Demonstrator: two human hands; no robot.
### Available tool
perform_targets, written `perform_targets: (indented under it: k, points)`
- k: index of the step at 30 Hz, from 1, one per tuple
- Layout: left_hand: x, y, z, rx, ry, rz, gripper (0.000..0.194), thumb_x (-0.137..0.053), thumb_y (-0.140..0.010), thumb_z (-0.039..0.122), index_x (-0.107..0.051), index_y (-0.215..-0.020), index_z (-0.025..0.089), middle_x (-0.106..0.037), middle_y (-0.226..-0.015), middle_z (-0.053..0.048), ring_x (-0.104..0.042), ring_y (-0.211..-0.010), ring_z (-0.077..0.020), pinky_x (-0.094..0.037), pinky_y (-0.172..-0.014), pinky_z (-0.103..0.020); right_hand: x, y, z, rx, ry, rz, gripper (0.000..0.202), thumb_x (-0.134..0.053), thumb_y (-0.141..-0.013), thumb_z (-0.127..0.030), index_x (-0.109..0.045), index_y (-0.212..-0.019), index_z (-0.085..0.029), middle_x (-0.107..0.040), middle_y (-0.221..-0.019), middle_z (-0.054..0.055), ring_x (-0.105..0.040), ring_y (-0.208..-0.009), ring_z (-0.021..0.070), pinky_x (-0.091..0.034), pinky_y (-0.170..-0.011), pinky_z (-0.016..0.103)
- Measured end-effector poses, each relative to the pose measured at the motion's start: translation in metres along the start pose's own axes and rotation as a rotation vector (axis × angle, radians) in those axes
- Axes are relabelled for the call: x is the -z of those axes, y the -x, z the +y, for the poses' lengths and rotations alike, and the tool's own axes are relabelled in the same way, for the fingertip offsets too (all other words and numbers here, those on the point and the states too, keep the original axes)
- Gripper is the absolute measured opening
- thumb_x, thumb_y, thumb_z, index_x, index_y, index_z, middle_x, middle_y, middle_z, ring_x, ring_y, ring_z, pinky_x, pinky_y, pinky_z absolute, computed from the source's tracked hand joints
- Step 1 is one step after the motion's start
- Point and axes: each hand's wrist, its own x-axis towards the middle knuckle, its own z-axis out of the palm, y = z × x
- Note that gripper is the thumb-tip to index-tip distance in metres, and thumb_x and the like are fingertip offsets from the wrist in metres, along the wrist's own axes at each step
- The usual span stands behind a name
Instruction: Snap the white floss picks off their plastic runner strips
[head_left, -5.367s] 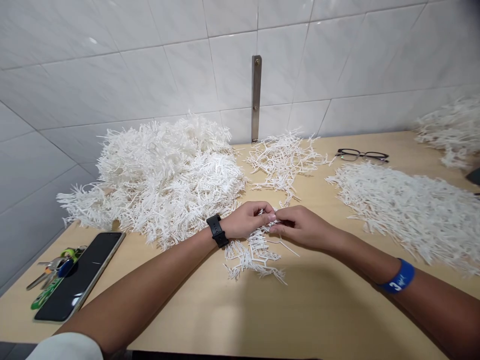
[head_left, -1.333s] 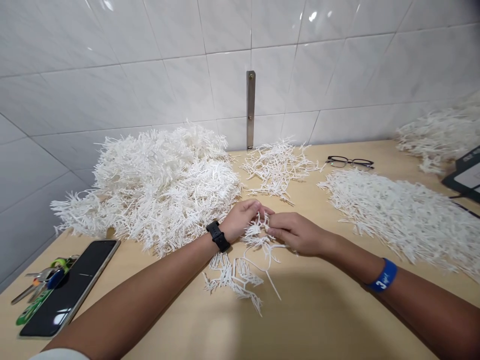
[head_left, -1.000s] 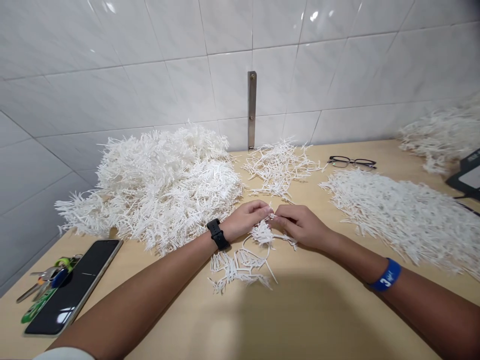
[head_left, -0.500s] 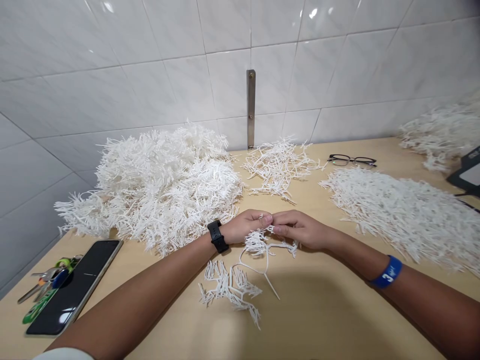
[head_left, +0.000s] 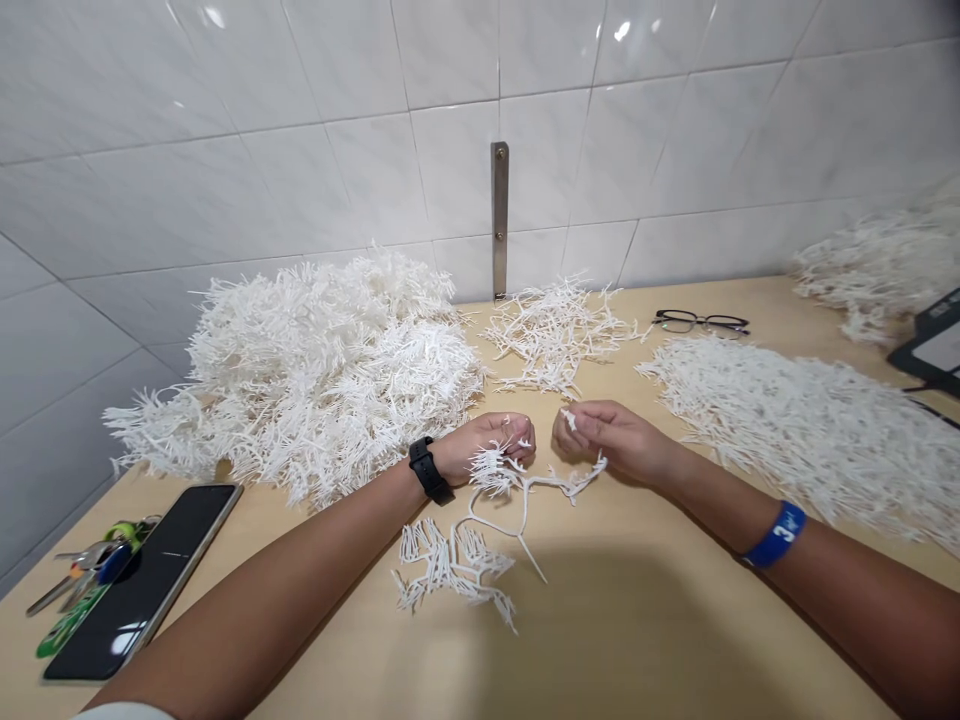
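My left hand (head_left: 491, 445), with a black watch at the wrist, pinches a branching white plastic piece (head_left: 523, 490). Fringed tufts and bare stems of this piece hang below the fingers. To the right, my right hand (head_left: 606, 438), below which a blue wristband (head_left: 780, 535) shows on the forearm, is closed on a small white bit (head_left: 570, 419) between thumb and fingers. A gap separates the two hands. The lower fringed part (head_left: 454, 570) of the branching piece spreads over the wooden table.
A large pile of white fringed pieces (head_left: 330, 370) lies left. Bare white stems (head_left: 559, 335) are at back centre, glasses (head_left: 701, 322) beside them. Small white bits (head_left: 810, 430) cover the right. A phone (head_left: 142, 585) and keys (head_left: 90, 570) lie front left.
My hands have moved apart; they were touching before. The small white bit now shows in my right hand, away from the branching piece, which has shifted slightly left.
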Motion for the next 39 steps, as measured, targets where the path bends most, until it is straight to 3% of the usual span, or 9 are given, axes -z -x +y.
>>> perform_targets:
  k: [4,7,11,16,19,23,29,34,39]
  points:
    - [0.0,-0.001,0.0,0.002,0.046,0.052,0.048,-0.072,-0.076,0.053,-0.044,-0.064,0.016,-0.044,-0.063,0.001,-0.045,-0.061,-0.0114,-0.033,-0.058,-0.025,0.023,-0.006,-0.006,0.177,-0.139,0.544,0.033,-0.055,-0.089,-0.046,-0.045,-0.068,-0.023,-0.039,-0.062,-0.003,-0.044,-0.059,0.0148,-0.043,-0.062,0.031]
    - [0.0,-0.001,0.0,0.01,0.041,0.107,0.048,-0.07,-0.077,0.054,-0.046,-0.065,0.015,-0.045,-0.063,0.001,-0.047,-0.062,-0.0115,-0.034,-0.059,-0.025,0.05,-0.006,-0.009,0.268,-0.221,0.836,0.029,-0.051,-0.09,-0.045,-0.045,-0.072,-0.024,-0.038,-0.061,-0.003,-0.043,-0.055,0.014,-0.044,-0.058,0.03]
    - [-0.001,-0.002,0.001,0.024,0.053,0.136,0.047,-0.073,-0.076,0.052,-0.046,-0.064,0.014,-0.045,-0.063,0.001,-0.048,-0.062,-0.0109,-0.035,-0.059,-0.024,0.076,-0.001,-0.008,0.278,-0.339,1.021,0.02,-0.053,-0.087,-0.038,-0.047,-0.074,-0.023,-0.044,-0.062,-0.003,-0.044,-0.053,0.0121,-0.044,-0.054,0.029]
    - [-0.002,-0.002,0.002,0.027,0.04,0.145,0.047,-0.072,-0.076,0.051,-0.047,-0.063,0.014,-0.047,-0.062,0.001,-0.045,-0.059,-0.0095,-0.034,-0.056,-0.023,0.086,0.003,-0.014,0.267,-0.464,1.14,0.009,-0.052,-0.085,-0.028,-0.051,-0.078,-0.023,-0.049,-0.062,-0.003,-0.047,-0.052,0.0109,-0.044,-0.051,0.026]
    - [-0.002,-0.002,0.002,0.035,0.034,0.143,0.047,-0.072,-0.076,0.052,-0.047,-0.063,0.014,-0.047,-0.062,0.001,-0.046,-0.059,-0.0095,-0.034,-0.056,-0.023,0.089,0.005,-0.017,0.243,-0.481,1.148,0.004,-0.055,-0.083,-0.026,-0.055,-0.085,-0.023,-0.055,-0.065,-0.003,-0.048,-0.051,0.0099,-0.045,-0.05,0.025]
    - [-0.001,-0.002,0.002,0.046,0.032,0.152,0.048,-0.072,-0.076,0.052,-0.047,-0.063,0.014,-0.049,-0.062,0.001,-0.046,-0.059,-0.0095,-0.035,-0.056,-0.023,0.084,0.003,-0.014,0.231,-0.44,1.106,0.016,-0.063,-0.078,-0.022,-0.059,-0.094,-0.023,-0.063,-0.077,-0.001,-0.051,-0.054,0.0084,-0.048,-0.054,0.024]
    - [-0.003,-0.001,0.004,0.046,0.032,0.17,0.051,-0.074,-0.073,0.055,-0.045,-0.062,0.015,-0.047,-0.059,0.002,-0.044,-0.054,-0.0078,-0.034,-0.053,-0.022,0.07,-0.001,-0.008,0.216,-0.267,1.073,0.012,-0.065,-0.077,-0.027,-0.065,-0.086,-0.02,-0.056,-0.059,-0.003,-0.05,-0.053,0.0087,-0.044,-0.049,0.019]
    - [-0.005,0.001,0.005,0.084,-0.003,0.221,0.054,-0.076,-0.068,0.059,-0.044,-0.06,0.016,-0.035,-0.046,0.007,-0.03,-0.04,-0.0039,-0.022,-0.042,-0.02,0.054,-0.003,-0.008,0.116,0.087,0.842,0.025,-0.066,-0.079,-0.043,-0.067,-0.089,-0.02,-0.06,-0.062,-0.001,-0.051,-0.055,0.0107,-0.045,-0.053,0.023]
    - [-0.005,0.0,0.005,0.091,-0.022,0.272,0.057,-0.078,-0.062,0.062,-0.045,-0.059,0.016,-0.039,-0.045,0.006,-0.03,-0.039,-0.0034,-0.021,-0.041,-0.02,0.034,-0.001,-0.007,0.098,0.525,0.574,0.027,-0.053,-0.089,-0.041,-0.068,-0.091,-0.018,-0.061,-0.062,0.001,-0.056,-0.06,0.0142,-0.045,-0.061,0.027]
